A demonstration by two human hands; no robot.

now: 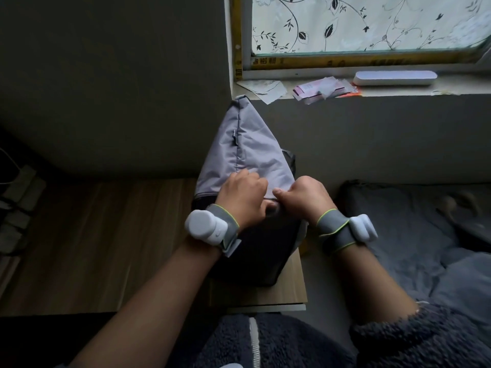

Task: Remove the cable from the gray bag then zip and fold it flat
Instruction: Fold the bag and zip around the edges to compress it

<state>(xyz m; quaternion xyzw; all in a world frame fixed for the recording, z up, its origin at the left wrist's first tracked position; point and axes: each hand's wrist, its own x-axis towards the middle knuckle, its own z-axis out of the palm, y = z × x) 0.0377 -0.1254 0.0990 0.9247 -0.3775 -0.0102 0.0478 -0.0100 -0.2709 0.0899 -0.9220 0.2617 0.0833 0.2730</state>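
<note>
I have 1 gray bag (247, 155), smooth woven fabric, standing peaked on the wooden table (289, 288) before me. My 2 hands meet at its middle: left hand (243, 197) and right hand (303, 199) both pinching cloth.

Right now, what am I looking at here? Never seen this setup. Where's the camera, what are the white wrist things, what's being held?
No robot: a person's two bare hands, filmed by one wide-angle camera on their head, looking down. Each wrist wears a gray strap with a white device; its purpose isn't visible. The gray bag stands on a small wooden table below a window sill with papers. The left hand and right hand both grip the fabric at the bag's opening. No cable is visible.
</note>
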